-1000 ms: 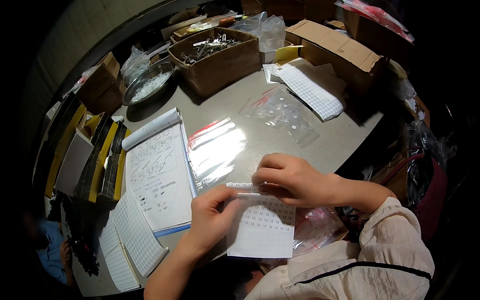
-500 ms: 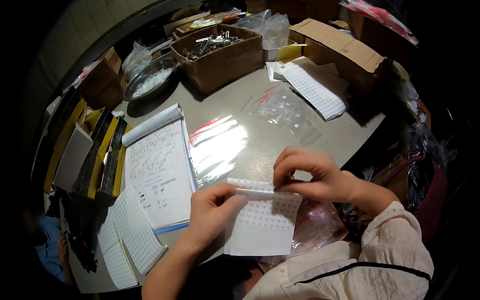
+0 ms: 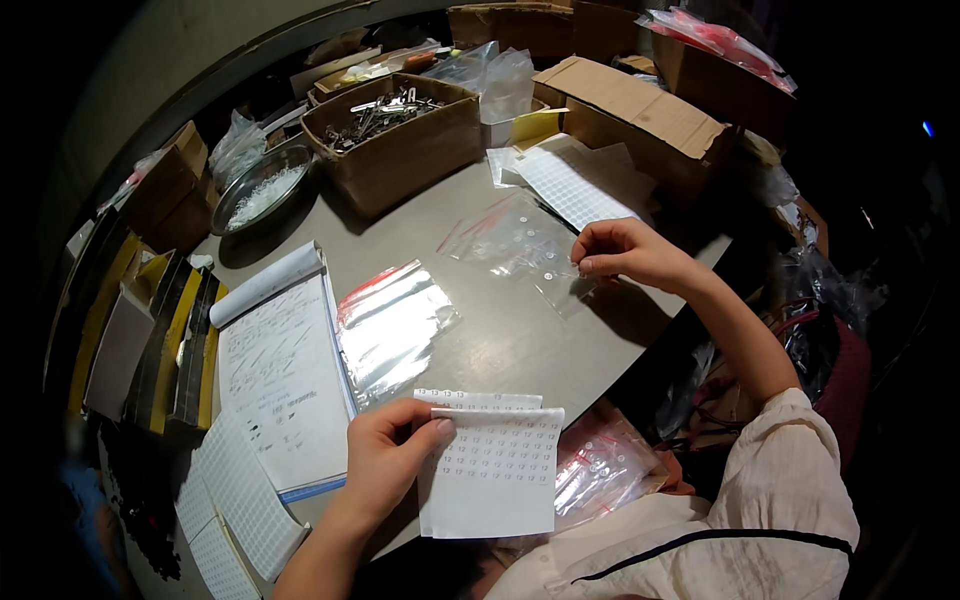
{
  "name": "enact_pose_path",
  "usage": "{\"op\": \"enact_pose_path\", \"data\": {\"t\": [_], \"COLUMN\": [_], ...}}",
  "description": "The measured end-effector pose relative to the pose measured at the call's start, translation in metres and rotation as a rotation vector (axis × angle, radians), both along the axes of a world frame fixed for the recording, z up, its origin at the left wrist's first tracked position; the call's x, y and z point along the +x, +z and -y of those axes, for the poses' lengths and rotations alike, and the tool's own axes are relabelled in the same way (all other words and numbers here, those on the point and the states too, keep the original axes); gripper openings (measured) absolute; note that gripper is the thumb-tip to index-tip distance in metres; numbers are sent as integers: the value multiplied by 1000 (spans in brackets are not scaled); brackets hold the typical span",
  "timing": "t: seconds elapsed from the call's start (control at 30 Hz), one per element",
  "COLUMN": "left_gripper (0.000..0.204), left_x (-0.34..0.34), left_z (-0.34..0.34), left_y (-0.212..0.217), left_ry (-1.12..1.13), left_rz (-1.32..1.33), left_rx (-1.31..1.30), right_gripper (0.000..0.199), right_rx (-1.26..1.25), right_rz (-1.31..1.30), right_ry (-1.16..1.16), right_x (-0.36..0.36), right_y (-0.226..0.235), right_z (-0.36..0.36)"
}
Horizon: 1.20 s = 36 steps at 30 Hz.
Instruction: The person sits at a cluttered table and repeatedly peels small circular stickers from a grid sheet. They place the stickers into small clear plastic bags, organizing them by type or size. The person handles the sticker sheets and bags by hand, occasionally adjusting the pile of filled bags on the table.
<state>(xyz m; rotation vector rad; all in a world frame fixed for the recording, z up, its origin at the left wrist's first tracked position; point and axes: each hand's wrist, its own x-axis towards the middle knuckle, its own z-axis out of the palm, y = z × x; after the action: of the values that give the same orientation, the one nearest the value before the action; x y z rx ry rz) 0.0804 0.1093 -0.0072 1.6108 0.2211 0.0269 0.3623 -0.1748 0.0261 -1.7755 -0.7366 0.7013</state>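
Observation:
My left hand [image 3: 392, 455] pinches the upper edge of a white sticker sheet [image 3: 490, 470], folded over at its top and covered with rows of small printed labels; its lower part is plain. Farther off, my right hand [image 3: 635, 257] is over the right side of several clear zip bags [image 3: 510, 245] lying on the table. Its thumb and fingers are pressed together at the bags; what is between them is too small to tell. Small round white labels show on these bags. More clear bags [image 3: 605, 460] lie below, beside the sticker sheet.
A clipboard with written pages [image 3: 285, 390] lies left, beside shiny red-edged bags [image 3: 395, 325]. More sticker sheets lie at front left [image 3: 240, 480] and back right [image 3: 575, 180]. A carton of metal parts [image 3: 400, 150] and a metal bowl of clear pieces [image 3: 265, 195] stand behind.
My right hand has left the sticker sheet and moved away from me to the clear bags. My left hand still holds the sheet. The whole view has shifted somewhat.

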Motion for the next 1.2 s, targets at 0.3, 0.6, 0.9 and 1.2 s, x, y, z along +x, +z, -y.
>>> {"op": "enact_pose_path", "data": {"t": [0.3,0.6,0.9,1.2], "left_gripper": [14,15,16,17], "left_x": [-4,-4,-5,-8], "left_z": [-1,5,7,8], "left_y": [-5,7,9,5], "left_ry": [-12,5,2,-57], "left_rz": [24,35,25,-11], "left_rx": [9,23,31,-27], "right_gripper": [15,66,90,65], "right_rx": [-227,-456,-286,-414], "right_rz": [585,851,1067,864], "right_ry": [213,32,151,256], "right_x": [3,9,-21,-104], "right_y": [-6,-14,-13,18], "right_z": [-21,-12,-17,1]}}
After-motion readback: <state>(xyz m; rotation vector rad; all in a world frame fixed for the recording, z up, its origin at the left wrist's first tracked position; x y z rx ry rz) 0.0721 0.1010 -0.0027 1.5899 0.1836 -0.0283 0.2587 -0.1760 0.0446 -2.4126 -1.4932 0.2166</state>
